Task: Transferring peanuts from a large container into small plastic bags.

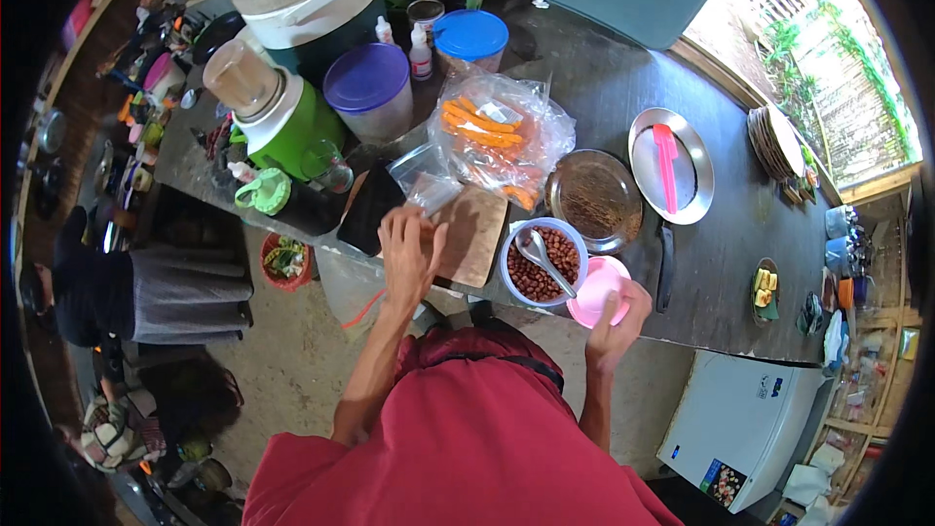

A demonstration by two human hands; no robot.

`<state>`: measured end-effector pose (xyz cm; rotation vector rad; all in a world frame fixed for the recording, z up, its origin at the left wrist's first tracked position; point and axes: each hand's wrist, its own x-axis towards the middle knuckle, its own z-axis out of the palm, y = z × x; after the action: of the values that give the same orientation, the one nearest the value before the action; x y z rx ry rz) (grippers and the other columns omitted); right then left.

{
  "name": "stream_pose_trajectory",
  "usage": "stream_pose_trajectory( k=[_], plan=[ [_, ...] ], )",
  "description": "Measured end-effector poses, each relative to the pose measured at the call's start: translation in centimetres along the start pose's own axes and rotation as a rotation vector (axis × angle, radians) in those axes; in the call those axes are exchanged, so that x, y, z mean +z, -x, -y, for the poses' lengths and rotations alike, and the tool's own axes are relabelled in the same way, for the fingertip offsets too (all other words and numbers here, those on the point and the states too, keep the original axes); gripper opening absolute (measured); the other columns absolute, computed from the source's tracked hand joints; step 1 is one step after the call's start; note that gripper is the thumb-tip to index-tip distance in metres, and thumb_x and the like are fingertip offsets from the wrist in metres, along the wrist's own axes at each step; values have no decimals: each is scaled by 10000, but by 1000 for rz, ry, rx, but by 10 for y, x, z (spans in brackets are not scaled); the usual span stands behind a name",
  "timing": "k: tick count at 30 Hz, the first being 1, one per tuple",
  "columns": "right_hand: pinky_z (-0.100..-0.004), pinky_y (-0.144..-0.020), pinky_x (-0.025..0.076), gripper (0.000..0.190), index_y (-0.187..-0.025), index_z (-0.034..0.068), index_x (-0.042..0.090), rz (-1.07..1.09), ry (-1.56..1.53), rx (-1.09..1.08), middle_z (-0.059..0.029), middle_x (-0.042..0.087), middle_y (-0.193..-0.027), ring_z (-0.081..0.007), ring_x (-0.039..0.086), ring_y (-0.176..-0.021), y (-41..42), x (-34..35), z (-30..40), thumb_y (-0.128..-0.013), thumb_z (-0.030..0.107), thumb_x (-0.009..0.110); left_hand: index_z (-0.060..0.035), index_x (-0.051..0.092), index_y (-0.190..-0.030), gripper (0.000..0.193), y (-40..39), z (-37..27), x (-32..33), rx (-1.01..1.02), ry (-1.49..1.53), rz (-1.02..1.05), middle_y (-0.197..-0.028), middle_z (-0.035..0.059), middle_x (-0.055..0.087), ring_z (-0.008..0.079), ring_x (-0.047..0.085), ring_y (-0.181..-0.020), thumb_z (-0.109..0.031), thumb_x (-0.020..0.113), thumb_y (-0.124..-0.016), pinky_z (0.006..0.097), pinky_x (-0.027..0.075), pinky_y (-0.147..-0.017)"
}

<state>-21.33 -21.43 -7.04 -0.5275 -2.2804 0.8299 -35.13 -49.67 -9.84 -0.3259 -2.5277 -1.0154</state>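
Note:
My right hand (pixel 617 321) grips the rim of a small pink plastic bowl or lid (pixel 595 285) at the table's front edge. Touching or close beside it stands a round tub (pixel 505 274) of reddish-brown beans or nuts (pixel 529 279), with a metal spoon (pixel 537 248) resting on them. My left hand (pixel 410 252) is over the left side of a wooden board (pixel 475 241), its fingers curled down beside a clear plastic bag (pixel 427 179). Whether it pinches anything is hidden. A black flat item (pixel 369 208), perhaps a phone or tablet, lies just left of that hand.
Behind the tub are a glass lid or plate (pixel 595 197) and a pan (pixel 672 212) holding a pink spatula (pixel 665 161). A plastic bag with orange strips (pixel 482 124), a purple-lidded tub (pixel 369 80) and a green blender (pixel 292 124) stand farther back. A person (pixel 168 296) is at left.

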Motion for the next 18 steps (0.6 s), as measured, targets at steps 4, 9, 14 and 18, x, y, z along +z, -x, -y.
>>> stream_pose_trajectory(
  k=[4,9,14,18],
  plan=[
    [-472,-998,435,242,-1121,25,691,427,115,-282,-167,641,-1086,-367,585,-1085,-33,3,76,-942,186,721,-11,620,-1017,119,-34,7,1,146,-153,-27,-1252,168,617,404,575,-1112,-21,665,-908,498,467,-970],
    [-478,-960,445,210,-1093,70,701,463,184,-401,-129,636,-1071,-358,574,-1050,-43,22,94,-930,200,729,-18,636,-1024,140,-46,14,-17,124,21,160,-1209,164,640,378,627,-1080,46,614,-902,449,526,-906],
    [-430,-742,554,265,-1115,-25,650,632,-280,-12,-177,702,-929,-327,694,-845,-48,57,159,-976,192,712,-1,657,-1048,144,-32,-40,-46,-27,366,52,-1143,174,661,336,701,-972,62,644,-920,397,574,-790],
    [-429,-672,581,247,-1134,-53,629,617,-396,-57,-235,726,-904,-355,747,-801,-43,95,155,-995,147,672,27,622,-1117,193,-20,-53,-46,-134,489,83,-1126,198,656,293,719,-869,3,699,-943,376,595,-717]
  ],
)
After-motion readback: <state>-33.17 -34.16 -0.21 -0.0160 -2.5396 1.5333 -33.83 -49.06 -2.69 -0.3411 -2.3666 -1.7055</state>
